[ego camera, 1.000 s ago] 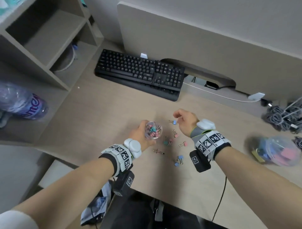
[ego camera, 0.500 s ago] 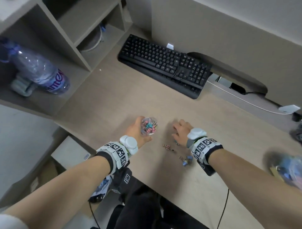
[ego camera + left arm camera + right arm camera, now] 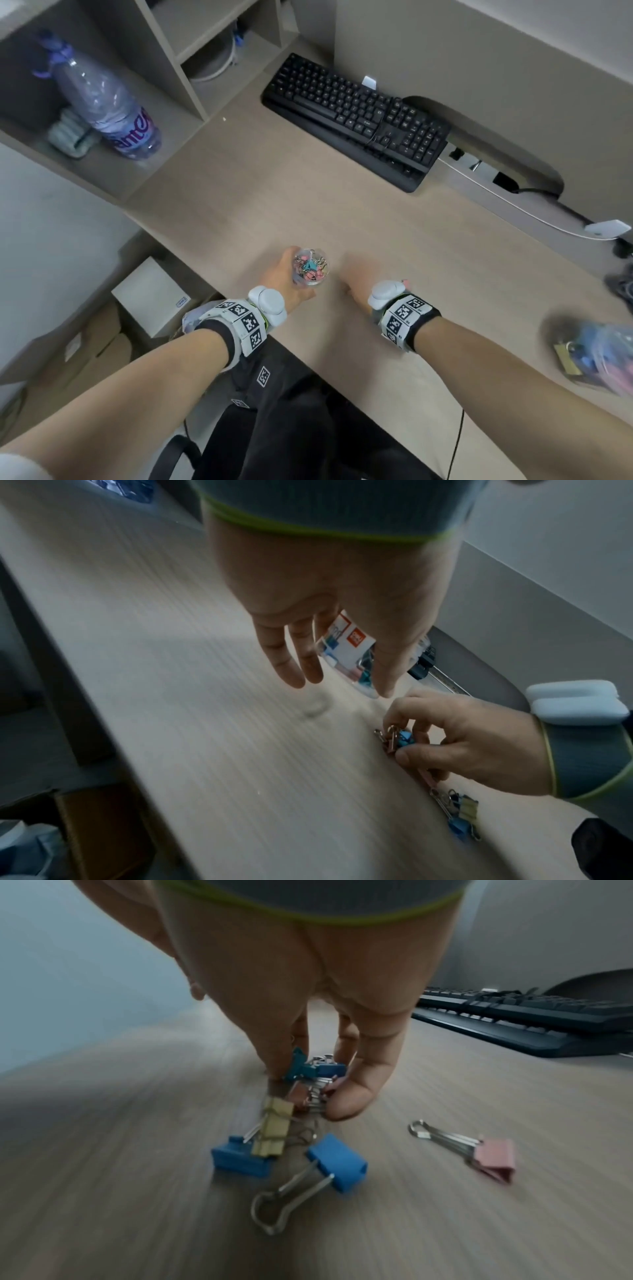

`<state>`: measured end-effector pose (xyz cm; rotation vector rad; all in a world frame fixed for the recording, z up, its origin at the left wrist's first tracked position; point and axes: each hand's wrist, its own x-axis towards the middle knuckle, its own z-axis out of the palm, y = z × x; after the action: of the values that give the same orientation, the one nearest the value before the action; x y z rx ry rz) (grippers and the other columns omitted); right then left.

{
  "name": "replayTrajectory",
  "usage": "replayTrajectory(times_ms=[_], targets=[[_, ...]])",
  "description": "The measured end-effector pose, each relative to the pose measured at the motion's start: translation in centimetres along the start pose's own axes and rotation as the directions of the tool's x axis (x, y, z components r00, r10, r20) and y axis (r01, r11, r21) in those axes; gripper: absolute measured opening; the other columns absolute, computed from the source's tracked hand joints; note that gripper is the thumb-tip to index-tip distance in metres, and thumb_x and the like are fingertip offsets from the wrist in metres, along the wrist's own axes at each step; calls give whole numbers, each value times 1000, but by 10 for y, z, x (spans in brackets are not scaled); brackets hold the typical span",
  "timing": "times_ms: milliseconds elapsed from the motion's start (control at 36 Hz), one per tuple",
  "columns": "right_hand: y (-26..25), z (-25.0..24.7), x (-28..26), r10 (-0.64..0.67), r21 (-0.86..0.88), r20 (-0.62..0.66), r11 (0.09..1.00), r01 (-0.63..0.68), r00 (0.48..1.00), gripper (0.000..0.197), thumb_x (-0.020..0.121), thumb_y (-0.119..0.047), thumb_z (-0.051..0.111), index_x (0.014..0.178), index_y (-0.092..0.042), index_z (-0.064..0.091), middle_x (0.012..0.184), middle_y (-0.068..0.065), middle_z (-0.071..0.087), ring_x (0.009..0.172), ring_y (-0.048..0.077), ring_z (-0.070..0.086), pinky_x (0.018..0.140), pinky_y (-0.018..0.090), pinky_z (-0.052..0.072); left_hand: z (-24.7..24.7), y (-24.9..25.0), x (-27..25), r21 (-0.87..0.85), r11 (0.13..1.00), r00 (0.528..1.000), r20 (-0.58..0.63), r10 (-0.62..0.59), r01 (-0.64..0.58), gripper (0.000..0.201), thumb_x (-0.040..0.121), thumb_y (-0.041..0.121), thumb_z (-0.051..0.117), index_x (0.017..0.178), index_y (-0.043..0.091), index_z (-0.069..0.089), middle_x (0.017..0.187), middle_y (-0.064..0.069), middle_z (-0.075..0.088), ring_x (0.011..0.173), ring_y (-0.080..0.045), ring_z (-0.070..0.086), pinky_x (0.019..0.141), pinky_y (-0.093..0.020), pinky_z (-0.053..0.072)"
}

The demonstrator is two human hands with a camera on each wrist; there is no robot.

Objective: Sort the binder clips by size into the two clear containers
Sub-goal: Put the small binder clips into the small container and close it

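My left hand [image 3: 287, 274] holds a small clear container [image 3: 311, 266] full of small pink and teal binder clips, lifted a little off the desk; its label shows in the left wrist view [image 3: 346, 647]. Just to the right, my right hand [image 3: 356, 284] is down on the desk and pinches several small clips [image 3: 316, 1080] between thumb and fingers [image 3: 399, 737]. Loose on the desk by that hand lie blue clips [image 3: 337, 1164], a yellow clip [image 3: 274, 1129] and a pink clip [image 3: 493, 1158]. A second clear container [image 3: 592, 356] with bigger clips sits blurred at the far right.
A black keyboard [image 3: 356, 116] lies at the back of the desk. A shelf unit on the left holds a plastic bottle [image 3: 109, 102]. A white cable and adapter [image 3: 606, 229] and dark cables are at the right edge. The desk's front edge runs just below my wrists.
My right hand came down from the far clips onto the loose ones near the front and closed on several. The head view swung left, and my left hand kept holding the container.
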<state>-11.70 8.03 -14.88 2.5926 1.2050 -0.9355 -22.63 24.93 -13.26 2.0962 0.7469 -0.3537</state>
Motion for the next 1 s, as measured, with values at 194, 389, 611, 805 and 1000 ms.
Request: replayTrajectory(times_ms=[194,389,611,805,1000], targets=[[20,15,-12,152,170,-56,975,-141,987,39,89,-16,49,121,-38,46,120,9,34,100,31,49,74,39,44,14,4,-13,25,1000,1000,4,16,-16,84,71,22,80,141,20,33,121,-4,61,87,-17,56,74,-21,41],[41,21,-23,185,161,-53,971,-174,981,44,86,-7,51,122,-33,45,130,6,31,81,25,41,73,34,42,26,13,-22,-4,1000,999,28,28,-28,86,71,18,81,141,18,32,125,-3,59,94,-16,57,78,-22,44],[56,33,-40,203,169,-55,967,-191,978,44,86,-11,58,127,-16,43,128,9,38,100,34,54,68,36,46,38,23,-30,27,998,998,33,49,-50,85,69,22,82,138,22,33,121,-2,61,93,-20,63,80,-27,51],[66,46,-53,183,247,-87,956,-157,979,40,85,-1,49,124,-11,46,130,11,40,92,31,54,68,35,43,46,32,-36,72,994,996,54,73,-77,82,72,23,81,139,21,33,118,1,62,86,-14,57,71,-19,41],[58,56,-62,178,307,-117,942,-134,977,59,78,-21,63,133,-20,42,128,8,42,82,30,57,71,31,46,53,34,-39,77,993,994,68,83,-88,83,70,23,82,138,20,35,120,-1,62,88,-15,58,72,-20,43]])
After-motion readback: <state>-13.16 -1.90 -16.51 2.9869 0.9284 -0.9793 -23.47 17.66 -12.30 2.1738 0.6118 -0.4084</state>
